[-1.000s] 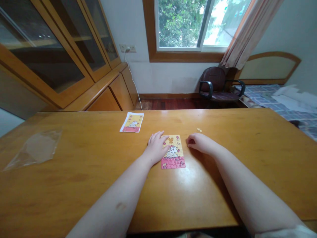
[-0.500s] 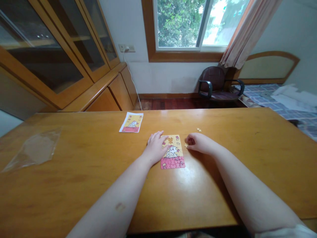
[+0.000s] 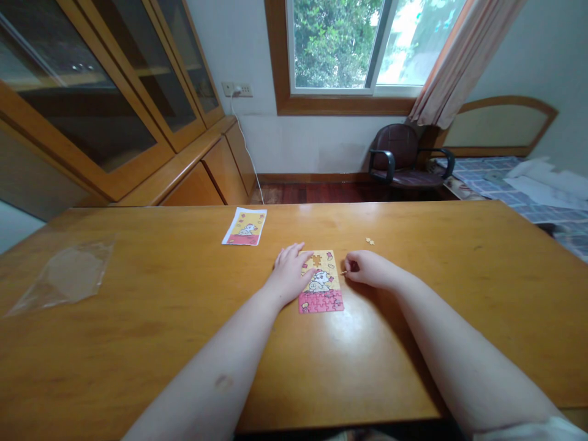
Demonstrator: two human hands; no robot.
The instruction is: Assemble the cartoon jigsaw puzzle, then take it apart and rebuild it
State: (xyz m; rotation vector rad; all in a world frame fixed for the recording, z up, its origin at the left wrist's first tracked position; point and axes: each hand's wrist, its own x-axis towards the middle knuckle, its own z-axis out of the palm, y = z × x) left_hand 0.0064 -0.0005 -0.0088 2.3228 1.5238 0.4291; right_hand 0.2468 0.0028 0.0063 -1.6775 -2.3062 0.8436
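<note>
While the puzzle [image 3: 321,283] is kept flat on the table [image 3: 138,349], its upper left part is covered by the left hand [image 3: 289,274], which is laid palm down with the fingers [image 3: 294,250] held close together and only slightly fanned. The fingertips rest on the puzzle's surface, and nothing is seen gripped by them.

Just beside the puzzle's right edge, the right hand [image 3: 370,269] is held with its thumb and forefinger pinched together on a small piece [image 3: 342,272], of which only a sliver can be seen. The other fingers are curled in loosely behind them.

A notch-shaped gap [image 3: 316,260] is left near the puzzle's top edge, and the yellow-and-pink picture of a white animal is otherwise shown whole. The puzzle is placed near the table's middle, between the two hands. A loose piece [image 3: 369,241] is lying farther right, near the right hand but not touched by it.

A card [image 3: 244,226] printed with the same picture is laid beyond the puzzle and to its left, well apart from both hands. A flattened clear bag [image 3: 59,275] is lying at the table's left side. Beyond the table, a glass-fronted cabinet [image 3: 92,92], a window [image 3: 333,49], a dark chair [image 3: 395,153] and a bed [image 3: 487,168] are seen.
</note>
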